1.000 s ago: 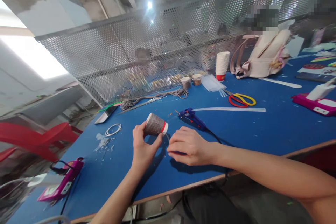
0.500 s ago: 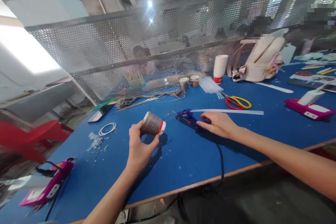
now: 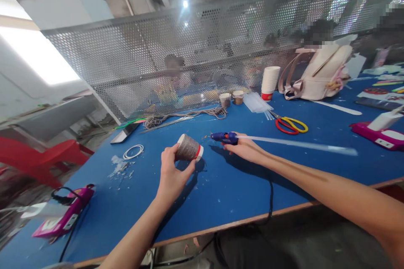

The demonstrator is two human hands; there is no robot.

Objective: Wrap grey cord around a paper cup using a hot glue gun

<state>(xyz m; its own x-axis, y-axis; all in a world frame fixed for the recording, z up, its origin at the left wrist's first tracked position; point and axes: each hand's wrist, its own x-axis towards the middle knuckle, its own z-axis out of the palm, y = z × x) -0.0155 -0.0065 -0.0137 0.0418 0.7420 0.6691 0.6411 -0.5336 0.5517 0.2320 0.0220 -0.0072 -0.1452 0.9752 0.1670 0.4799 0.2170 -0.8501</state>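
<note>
Head view: I see the left hand reaching forward, thumb and fingers pinching one string-wound cup, tilted over the blue table. The right arm stretches inward, its right hand curled around one glue gun, nozzle toward the cup. Beyond stand two small cups, one cup stack and one pair of scissors; two power strips flank the arms.

Open passage between wrapped cup and glue gun; long glue stick bars near approach to scissors.
</note>
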